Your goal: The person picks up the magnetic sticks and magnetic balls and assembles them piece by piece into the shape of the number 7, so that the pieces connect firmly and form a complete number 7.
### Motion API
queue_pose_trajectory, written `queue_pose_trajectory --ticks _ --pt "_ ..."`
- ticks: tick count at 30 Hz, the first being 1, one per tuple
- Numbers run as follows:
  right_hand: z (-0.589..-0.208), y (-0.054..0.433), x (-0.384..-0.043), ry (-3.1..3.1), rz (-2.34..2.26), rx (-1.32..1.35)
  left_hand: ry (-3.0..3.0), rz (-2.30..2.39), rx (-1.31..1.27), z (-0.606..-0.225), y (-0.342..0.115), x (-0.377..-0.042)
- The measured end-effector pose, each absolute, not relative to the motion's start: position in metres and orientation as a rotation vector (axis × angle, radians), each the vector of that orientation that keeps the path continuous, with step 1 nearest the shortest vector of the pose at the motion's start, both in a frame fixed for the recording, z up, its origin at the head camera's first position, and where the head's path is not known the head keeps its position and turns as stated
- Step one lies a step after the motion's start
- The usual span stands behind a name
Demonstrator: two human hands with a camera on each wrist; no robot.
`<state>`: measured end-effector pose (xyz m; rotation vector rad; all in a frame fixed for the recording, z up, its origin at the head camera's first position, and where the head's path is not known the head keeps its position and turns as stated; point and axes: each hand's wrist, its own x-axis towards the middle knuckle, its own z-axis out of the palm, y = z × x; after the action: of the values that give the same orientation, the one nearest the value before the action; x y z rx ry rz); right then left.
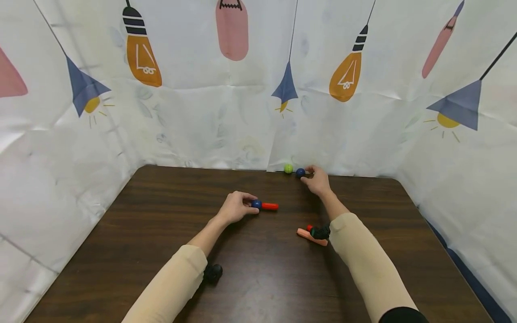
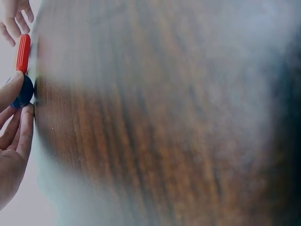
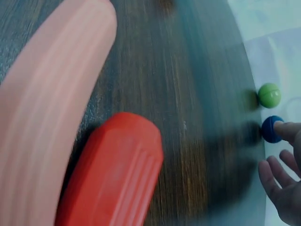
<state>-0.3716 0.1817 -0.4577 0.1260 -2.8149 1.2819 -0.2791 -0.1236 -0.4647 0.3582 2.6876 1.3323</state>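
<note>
Near the middle of the table, my left hand (image 1: 236, 207) pinches a dark blue ball (image 1: 256, 204) between thumb and fingers. A red ribbed stick (image 1: 269, 206) extends from the ball's far side, in line with it; the left wrist view shows the same red stick (image 2: 23, 53) and blue ball (image 2: 27, 92). At the back edge, my right hand (image 1: 317, 181) reaches to a second blue ball (image 1: 300, 172). In the right wrist view one digit overlaps this blue ball (image 3: 271, 130), while the other fingers spread apart from it. A light green ball (image 1: 288, 168) sits just left of it.
Below my right forearm lie a curved peach ribbed piece (image 1: 312, 237) and a red ribbed piece (image 1: 309, 228), the latter partly hidden by the wrist camera (image 1: 321, 232). A printed white curtain (image 1: 234, 116) stands right behind the dark wooden table (image 1: 161, 251).
</note>
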Motion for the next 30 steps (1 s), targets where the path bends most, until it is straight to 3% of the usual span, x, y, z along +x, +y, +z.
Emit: queue_pose_trajectory --ticks 12,30 --pt "-0.462 0.170 -0.381 -2.839 1.128 0.296 2.691 1.325 0.367 -0.462 -0.125 -0.278" --pt "-0.461 0.167 -0.378 -2.842 1.108 0.265 2.712 1.303 0.392 -0.464 -0.124 -0.280"
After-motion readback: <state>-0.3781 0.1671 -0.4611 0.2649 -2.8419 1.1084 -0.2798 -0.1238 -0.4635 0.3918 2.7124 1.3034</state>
